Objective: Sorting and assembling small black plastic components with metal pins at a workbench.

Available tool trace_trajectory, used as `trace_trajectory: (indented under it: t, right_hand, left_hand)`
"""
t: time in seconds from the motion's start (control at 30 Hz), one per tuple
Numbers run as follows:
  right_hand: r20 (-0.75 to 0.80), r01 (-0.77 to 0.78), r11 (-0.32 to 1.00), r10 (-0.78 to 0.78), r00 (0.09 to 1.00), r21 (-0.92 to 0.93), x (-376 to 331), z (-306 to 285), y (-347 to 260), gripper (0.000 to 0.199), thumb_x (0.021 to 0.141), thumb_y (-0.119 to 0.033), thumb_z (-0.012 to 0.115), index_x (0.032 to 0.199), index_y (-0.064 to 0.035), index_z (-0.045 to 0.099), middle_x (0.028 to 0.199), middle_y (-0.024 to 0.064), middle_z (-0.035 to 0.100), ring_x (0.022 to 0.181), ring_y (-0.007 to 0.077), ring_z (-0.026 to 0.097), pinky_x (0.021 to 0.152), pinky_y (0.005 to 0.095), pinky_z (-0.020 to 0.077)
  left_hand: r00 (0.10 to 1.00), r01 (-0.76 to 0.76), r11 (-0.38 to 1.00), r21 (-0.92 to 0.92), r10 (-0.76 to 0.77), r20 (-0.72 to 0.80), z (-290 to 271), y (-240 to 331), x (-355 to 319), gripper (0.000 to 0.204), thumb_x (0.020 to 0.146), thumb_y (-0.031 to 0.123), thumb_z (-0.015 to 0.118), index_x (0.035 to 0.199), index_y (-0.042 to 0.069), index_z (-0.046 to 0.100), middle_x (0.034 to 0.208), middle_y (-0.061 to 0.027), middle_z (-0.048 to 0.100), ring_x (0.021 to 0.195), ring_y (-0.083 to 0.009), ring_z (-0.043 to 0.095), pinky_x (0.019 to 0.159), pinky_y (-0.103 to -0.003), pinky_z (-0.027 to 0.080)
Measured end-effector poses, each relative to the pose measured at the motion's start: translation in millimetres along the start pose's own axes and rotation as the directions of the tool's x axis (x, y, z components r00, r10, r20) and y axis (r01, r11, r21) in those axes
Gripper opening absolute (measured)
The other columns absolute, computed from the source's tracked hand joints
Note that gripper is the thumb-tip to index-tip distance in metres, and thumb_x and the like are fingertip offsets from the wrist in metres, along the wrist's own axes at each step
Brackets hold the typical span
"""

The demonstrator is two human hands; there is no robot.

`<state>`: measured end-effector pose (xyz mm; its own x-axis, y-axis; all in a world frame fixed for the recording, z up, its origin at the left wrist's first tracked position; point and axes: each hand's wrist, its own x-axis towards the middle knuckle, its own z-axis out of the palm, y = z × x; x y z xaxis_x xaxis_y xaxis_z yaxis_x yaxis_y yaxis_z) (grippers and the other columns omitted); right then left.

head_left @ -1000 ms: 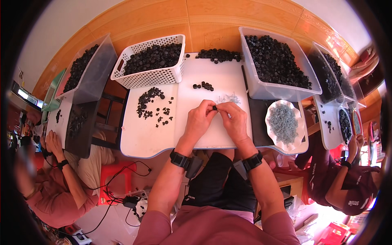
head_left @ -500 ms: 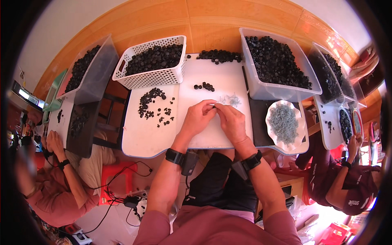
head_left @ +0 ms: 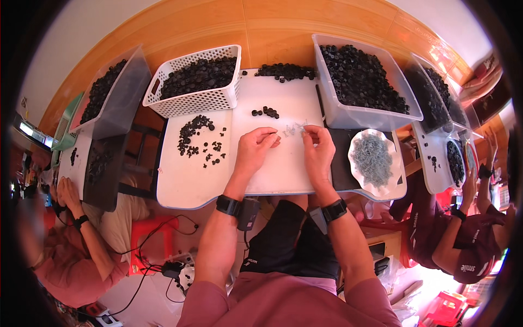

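My left hand [head_left: 255, 151] is over the white tabletop [head_left: 278, 177], its fingers curled against the thumb; anything inside them is hidden. My right hand [head_left: 318, 151] is apart from it, thumb and fingertips drawn together at the edge of a little heap of small translucent pieces [head_left: 291, 129]. Whether a piece is between those fingertips is too small to tell. Just beyond the hands lies a short row of small black round parts [head_left: 266, 112]. To the left, smaller black parts [head_left: 196, 133] are scattered on a white board [head_left: 180, 182].
A white perforated basket [head_left: 190, 99] and a clear plastic bin [head_left: 370, 115], both full of black parts, stand at the back. Between them lie more black parts [head_left: 286, 71]. A scalloped white dish [head_left: 399, 171] of thin grey pieces is at right. Other people work on both sides.
My hands were together over the table, fingertips meeting at a small dark part. Now they are apart, the right one beside the translucent pieces. The dark part no longer shows.
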<state>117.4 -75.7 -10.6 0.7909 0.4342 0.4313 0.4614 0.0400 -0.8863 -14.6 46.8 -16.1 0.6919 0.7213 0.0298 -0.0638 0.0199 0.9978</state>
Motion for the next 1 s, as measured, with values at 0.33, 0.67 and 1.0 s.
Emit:
trace_trajectory:
  t: [0.33, 0.67, 1.0]
  right_hand:
    - [0.25, 0.152, 0.928, -0.066, 0.966, -0.34, -2, 15, -2, 0.011, 0.086, -0.01, 0.075, 0.096, -0.0059, 0.075, 0.092, 0.0136, 0.066, 0.086, 0.0337, 0.067, 0.076, 0.0441, 0.0537]
    - [0.26, 0.172, 0.909, -0.073, 0.963, -0.38, 3, 24, -1, 0.005, 0.087, -0.01, 0.072, 0.089, -0.0056, 0.071, 0.091, 0.0141, 0.066, 0.087, 0.036, 0.066, 0.077, 0.0461, 0.0532]
    - [0.199, 0.044, 0.972, 0.003, 0.98, -0.229, -3, 12, -4, 0.005, 0.089, -0.012, 0.069, 0.089, -0.0061, 0.069, 0.076, 0.0147, 0.071, 0.069, 0.0325, 0.071, 0.066, 0.0434, 0.0549]
  left_hand:
    - [0.998, -0.028, 0.989, -0.145, 0.019, -0.064, 1, 2, -4, 0.026, 0.099, 0.009, 0.07, 0.118, -0.009, 0.066, 0.106, -0.016, 0.075, 0.096, -0.0186, 0.074, 0.088, -0.028, 0.059]
    - [0.978, -0.136, 0.99, -0.036, 0.128, -0.166, -8, -1, 2, 0.026, 0.098, 0.01, 0.071, 0.119, -0.005, 0.068, 0.103, -0.0098, 0.074, 0.091, -0.0141, 0.071, 0.088, -0.027, 0.057]
    - [0.879, -0.291, 0.896, 0.335, 0.388, -0.275, -68, 84, 47, 0.025, 0.096, 0.016, 0.073, 0.115, 0.0, 0.072, 0.092, -0.004, 0.074, 0.082, -0.011, 0.067, 0.075, -0.028, 0.055]
